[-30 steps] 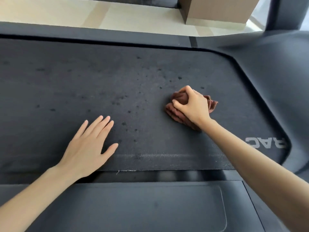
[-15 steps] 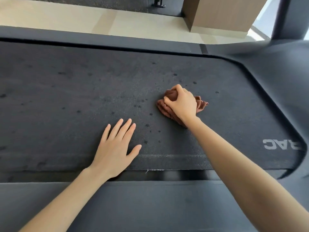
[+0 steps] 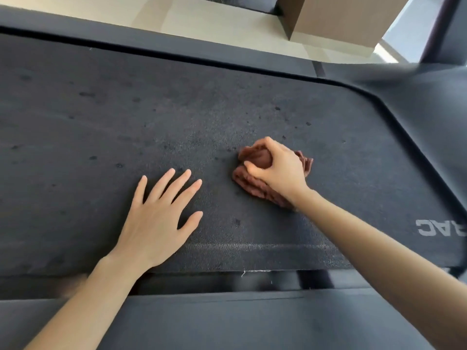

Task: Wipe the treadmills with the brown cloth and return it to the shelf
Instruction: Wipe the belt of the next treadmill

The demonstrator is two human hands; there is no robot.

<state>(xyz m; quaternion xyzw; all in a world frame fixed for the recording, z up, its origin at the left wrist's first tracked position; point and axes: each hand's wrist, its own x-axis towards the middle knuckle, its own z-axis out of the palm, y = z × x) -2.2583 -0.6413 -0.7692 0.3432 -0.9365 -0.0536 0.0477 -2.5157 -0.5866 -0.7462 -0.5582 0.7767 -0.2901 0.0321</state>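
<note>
Mid-frame, right grip (image 3: 278, 170) is clutching the brown cloth (image 3: 249, 184) on the treadmill belt (image 3: 101, 127); left grip (image 3: 156, 223) is resting flat and splayed.

hands (image 3: 156, 223) (image 3: 280, 170): 2 | brown cloth (image 3: 255, 189): 1 | treadmill (image 3: 227, 109): 1 | logo (image 3: 439, 228): 1

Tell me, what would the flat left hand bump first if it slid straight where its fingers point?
Probably nothing soon: the left hand would slide along the belt, just missing the brown cloth, until the far side rail.
</note>
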